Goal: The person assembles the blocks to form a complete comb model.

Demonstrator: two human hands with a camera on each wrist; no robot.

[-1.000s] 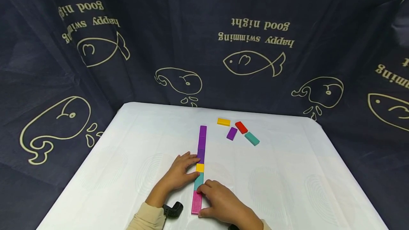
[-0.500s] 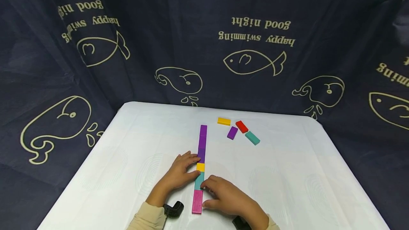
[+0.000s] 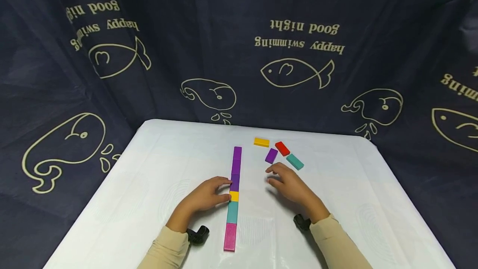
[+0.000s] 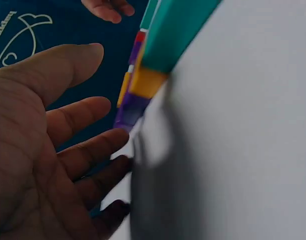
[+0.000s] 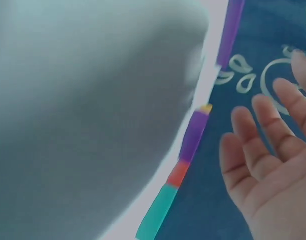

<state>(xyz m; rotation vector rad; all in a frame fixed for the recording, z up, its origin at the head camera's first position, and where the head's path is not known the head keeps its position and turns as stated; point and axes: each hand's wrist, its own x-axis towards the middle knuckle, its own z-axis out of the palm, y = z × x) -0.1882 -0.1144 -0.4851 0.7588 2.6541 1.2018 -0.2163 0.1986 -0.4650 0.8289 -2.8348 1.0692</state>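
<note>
A straight row of flat blocks runs away from the person down the middle of the table. Nearest is a pink block (image 3: pixel 230 237), followed by a teal block (image 3: pixel 232 212), a small yellow block (image 3: pixel 234 196) and three purple blocks (image 3: pixel 236 167). Beside the row's left edge is the left hand (image 3: pixel 204 194), thumb and fingertips right at the yellow and nearest purple pieces; its fingers look spread and relaxed in the left wrist view. The right hand (image 3: pixel 292 184) hovers, fingers loosely bent and holding nothing, just short of a loose purple block (image 3: pixel 271 155).
Around that loose purple block lie a yellow block (image 3: pixel 261 142), a red block (image 3: pixel 282 148) and a teal block (image 3: pixel 295 162). A white cloth covers the table (image 3: pixel 168 144). Behind it hangs a dark curtain (image 3: pixel 231 45) printed with fish and whales.
The right hand has left the near end of the row, moving forward and right toward the loose blocks. The left hand has drawn back slightly leftward. The row stays in place.
</note>
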